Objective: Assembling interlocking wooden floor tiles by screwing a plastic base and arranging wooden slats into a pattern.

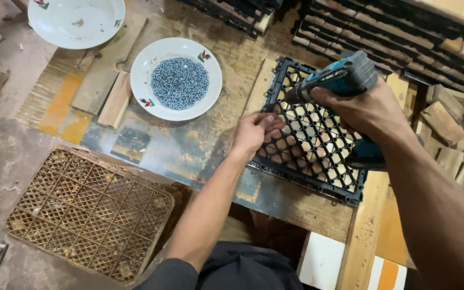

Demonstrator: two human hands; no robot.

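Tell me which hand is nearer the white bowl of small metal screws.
Left. The left hand rests on the black plastic grid tile's near edge, just right of the white bowl of screws; the right hand, gripping a teal power drill, is farther right.

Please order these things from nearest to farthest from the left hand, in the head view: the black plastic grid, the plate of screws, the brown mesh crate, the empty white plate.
1. Black plastic grid: the left hand rests on its left edge.
2. Plate of screws: up and to the left of the hand.
3. Brown mesh crate: lower left, on the floor side.
4. Empty white plate: top left corner, farthest.
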